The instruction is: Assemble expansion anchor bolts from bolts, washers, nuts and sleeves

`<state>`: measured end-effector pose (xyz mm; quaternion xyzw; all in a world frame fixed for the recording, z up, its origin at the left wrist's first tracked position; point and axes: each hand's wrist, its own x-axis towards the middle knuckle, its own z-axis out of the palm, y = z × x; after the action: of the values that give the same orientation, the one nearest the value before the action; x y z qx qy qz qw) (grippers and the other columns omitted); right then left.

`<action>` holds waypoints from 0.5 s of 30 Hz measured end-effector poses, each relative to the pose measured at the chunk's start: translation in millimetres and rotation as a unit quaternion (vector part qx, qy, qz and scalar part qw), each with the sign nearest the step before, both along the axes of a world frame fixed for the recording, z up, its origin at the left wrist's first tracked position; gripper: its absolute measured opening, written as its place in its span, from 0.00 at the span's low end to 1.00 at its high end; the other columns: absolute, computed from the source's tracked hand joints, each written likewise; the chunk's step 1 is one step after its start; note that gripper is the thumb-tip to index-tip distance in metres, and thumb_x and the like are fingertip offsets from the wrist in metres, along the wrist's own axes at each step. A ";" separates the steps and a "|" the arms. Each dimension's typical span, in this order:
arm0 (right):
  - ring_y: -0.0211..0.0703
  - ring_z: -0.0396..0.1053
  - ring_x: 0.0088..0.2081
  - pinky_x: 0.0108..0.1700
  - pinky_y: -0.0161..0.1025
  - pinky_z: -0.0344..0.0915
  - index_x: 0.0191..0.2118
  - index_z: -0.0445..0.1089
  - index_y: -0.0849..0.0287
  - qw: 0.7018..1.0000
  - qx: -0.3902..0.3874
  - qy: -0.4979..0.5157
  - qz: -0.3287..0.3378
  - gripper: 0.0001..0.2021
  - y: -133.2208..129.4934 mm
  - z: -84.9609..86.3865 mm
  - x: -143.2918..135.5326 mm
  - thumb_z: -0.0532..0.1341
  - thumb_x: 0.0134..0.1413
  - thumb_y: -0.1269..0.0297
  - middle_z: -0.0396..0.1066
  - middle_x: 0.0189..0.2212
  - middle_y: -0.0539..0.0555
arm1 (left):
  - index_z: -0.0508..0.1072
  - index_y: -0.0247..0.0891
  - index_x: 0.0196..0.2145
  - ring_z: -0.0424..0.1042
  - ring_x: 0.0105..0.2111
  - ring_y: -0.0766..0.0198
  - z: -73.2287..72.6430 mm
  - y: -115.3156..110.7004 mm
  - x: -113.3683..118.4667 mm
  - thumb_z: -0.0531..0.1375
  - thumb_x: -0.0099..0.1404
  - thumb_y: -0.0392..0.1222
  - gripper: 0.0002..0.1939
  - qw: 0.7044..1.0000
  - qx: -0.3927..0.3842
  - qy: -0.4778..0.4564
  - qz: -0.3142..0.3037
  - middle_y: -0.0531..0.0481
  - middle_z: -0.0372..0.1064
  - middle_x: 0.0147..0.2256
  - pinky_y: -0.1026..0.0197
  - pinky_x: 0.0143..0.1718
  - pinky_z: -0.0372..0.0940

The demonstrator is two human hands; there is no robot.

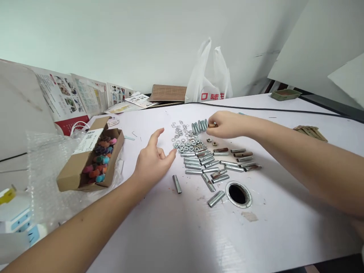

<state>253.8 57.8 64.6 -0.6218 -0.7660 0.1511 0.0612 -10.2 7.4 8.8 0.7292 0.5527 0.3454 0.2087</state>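
My left hand [153,159] hovers over the table left of the metal parts, empty, with thumb and index finger apart. My right hand [223,124] is closed, its fingertips around a rusty brown metal sleeve [212,125]. Beside that hand, a tidy row of silver cylindrical pieces [200,126] leans together. Loose washers [179,132] and a cluster of nuts [189,146] lie between the hands. Two separate nuts [214,144] rest below my right wrist. Nearer to me, many metal sleeves [210,163] are scattered, some rusty. A single sleeve [176,184] lies apart below my left hand.
A cardboard box [78,163] of colourful pieces stands at left on bubble wrap [47,170]. A round hole [238,194] opens in the white table [176,231]. A plastic bag [207,83], a black cable [256,107] and a green tray [286,94] are at the back.
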 end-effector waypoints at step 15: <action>0.50 0.68 0.34 0.33 0.47 0.60 0.42 0.70 0.56 0.954 -0.130 -0.081 -0.259 0.24 18.9 13.8 124.9 0.68 0.44 0.45 0.70 0.44 0.62 | 0.64 0.41 0.56 0.72 0.27 0.67 -4.2 3.6 -1.5 0.55 0.63 0.39 0.23 0.998 0.057 0.006 -0.011 0.52 0.78 0.35 0.64 0.30 0.64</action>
<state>378.8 76.7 78.4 -0.8116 -0.5549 0.1771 -0.0454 -11.7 10.9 4.6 0.7476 0.5256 0.3699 0.1674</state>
